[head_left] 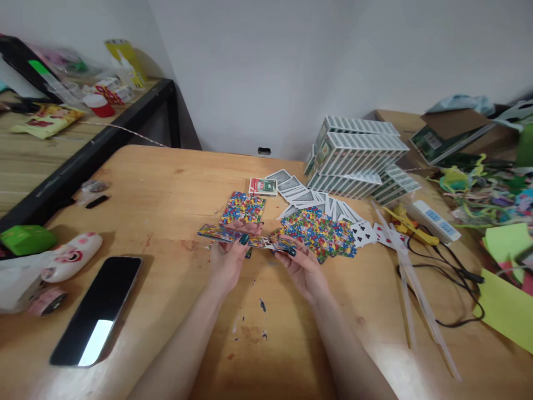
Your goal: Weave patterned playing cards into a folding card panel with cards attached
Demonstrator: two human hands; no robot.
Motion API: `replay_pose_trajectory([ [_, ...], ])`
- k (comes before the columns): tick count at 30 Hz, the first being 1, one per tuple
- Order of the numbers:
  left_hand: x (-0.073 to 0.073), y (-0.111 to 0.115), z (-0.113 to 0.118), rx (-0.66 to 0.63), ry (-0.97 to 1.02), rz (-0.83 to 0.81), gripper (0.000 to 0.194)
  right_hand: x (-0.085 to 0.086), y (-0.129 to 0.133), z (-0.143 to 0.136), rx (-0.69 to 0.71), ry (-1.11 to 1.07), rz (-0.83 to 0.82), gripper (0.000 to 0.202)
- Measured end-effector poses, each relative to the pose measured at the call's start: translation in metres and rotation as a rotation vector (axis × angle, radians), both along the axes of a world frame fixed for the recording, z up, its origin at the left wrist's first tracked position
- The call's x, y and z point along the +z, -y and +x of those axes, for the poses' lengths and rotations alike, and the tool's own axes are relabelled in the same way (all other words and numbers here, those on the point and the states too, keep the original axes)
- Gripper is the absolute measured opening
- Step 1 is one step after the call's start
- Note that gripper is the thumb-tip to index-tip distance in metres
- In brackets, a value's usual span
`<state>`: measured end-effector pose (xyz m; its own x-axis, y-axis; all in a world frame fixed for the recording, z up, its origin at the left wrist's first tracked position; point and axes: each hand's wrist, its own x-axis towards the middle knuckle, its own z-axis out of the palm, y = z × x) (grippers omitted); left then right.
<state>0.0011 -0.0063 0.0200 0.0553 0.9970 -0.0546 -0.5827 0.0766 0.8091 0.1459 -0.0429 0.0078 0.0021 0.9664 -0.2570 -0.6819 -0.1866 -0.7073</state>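
My left hand [229, 258] grips a colorful patterned card piece [217, 233] between thumb and fingers. Opposite it, my right hand [300, 264] pinches another colorful piece [281, 243]; small white card parts show between the hands. Just behind lies a colorful patterned card stack [242, 208]. Overlapping colorful cards [310, 230] spread to the right of my right hand. Fanned grey-backed cards [306, 195] lie beyond them, beside a red and green card box [263, 187]. Face-up cards [363, 233] stick out at the right end of the colorful spread.
Striped card boxes [361, 153] are piled at the back right. A power strip [435, 220], black cable [462, 266], clear plastic strips [420, 294] and yellow paper [506, 308] lie right. On the left are a phone [97, 311], a white plush item [75, 257] and a green object [28, 239].
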Motion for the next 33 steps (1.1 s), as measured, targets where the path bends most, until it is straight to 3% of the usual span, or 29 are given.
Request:
replay_pose_trajectory([
  [6, 0.001, -0.007, -0.011, 0.061, 0.020, 0.015, 0.018, 0.002, -0.002, 0.010, -0.012, -0.011, -0.008, 0.028],
  [10, 0.002, -0.012, -0.020, 0.125, 0.006, -0.013, 0.012, 0.006, -0.002, 0.014, -0.031, 0.027, -0.023, 0.043],
  [16, 0.001, -0.006, -0.007, 0.074, 0.015, -0.035, 0.013, 0.001, -0.002, 0.003, -0.125, 0.198, 0.024, 0.052],
  [22, -0.001, 0.002, 0.000, 0.056, 0.040, -0.039, 0.019, -0.013, -0.001, 0.002, -0.264, 0.491, 0.091, 0.021],
  [25, 0.000, 0.002, -0.001, 0.060, 0.080, -0.037, 0.018, -0.013, -0.001, 0.004, -0.278, 0.609, 0.150, 0.014],
  [33, 0.005, 0.005, 0.001, 0.008, 0.099, -0.078, 0.014, -0.004, 0.000, 0.004, -0.254, 0.568, 0.215, 0.013],
])
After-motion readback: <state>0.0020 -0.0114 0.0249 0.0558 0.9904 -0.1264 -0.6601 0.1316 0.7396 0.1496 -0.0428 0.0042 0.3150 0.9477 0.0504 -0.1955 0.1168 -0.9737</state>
